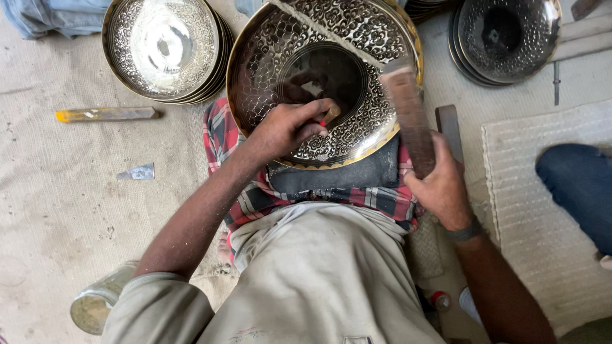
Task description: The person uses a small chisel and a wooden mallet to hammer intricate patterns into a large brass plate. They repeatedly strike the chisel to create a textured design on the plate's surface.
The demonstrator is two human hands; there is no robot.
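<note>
The big patterned metal plate (319, 83) stands tilted against a dark pad (357, 175) on a red checked cloth (220, 137) in the person's lap, its face turned toward the camera; the left hand (287, 127) is closed around a small punch (330, 116), fingers pinching it with the tip set near the edge of the dark, plain centre of the plate; the right hand (440, 188) is wrapped tight about the handle of a flat wooden mallet (408, 121), which is raised over the plate's right rim and looks blurred; the step in hand seems to be striking the punch to mark the pattern; the next blow calls for the punch held steady and square to the metal, and the mallet landing on its head, clear of the left fingers; a stack of similar plates (166, 51) lies on the floor beyond, another dark stack (503, 38) to the right, and a yellow-tipped tool (105, 114) well apart on the left.
</note>
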